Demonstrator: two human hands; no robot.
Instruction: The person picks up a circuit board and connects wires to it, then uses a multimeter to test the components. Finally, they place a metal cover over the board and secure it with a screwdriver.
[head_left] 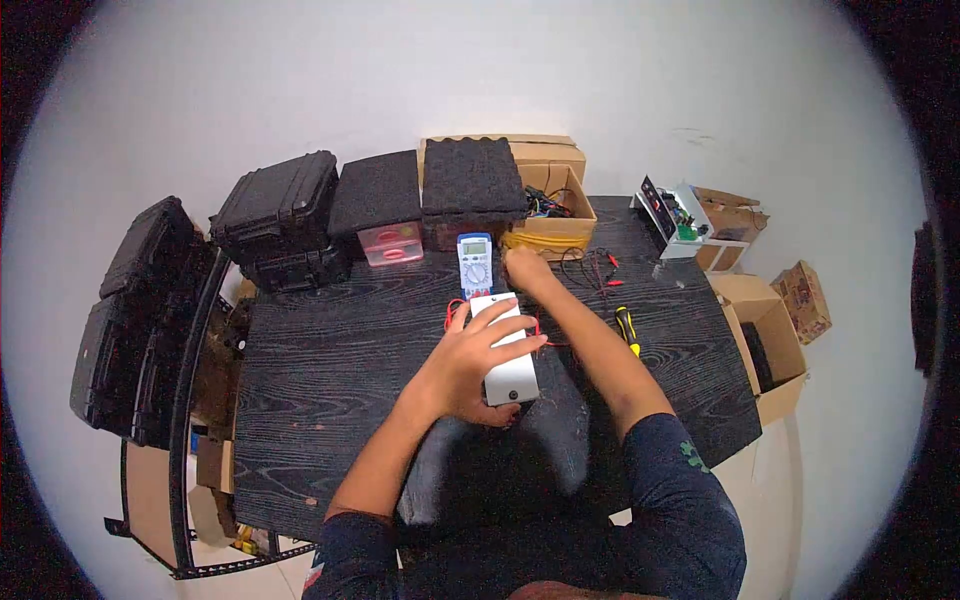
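Your left hand (478, 362) spreads over the white rectangular box (512, 368), gripping it just below the blue-and-white multimeter (476, 264) on the black wood-grain desk (330, 370). Your right hand (524, 272) is beside the yellow coiled cable (543, 243); its grip you cannot tell.

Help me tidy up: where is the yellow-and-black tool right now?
In the head view, the yellow-and-black tool lies on the dark table, just right of the right forearm, nearer the person than the red clips.
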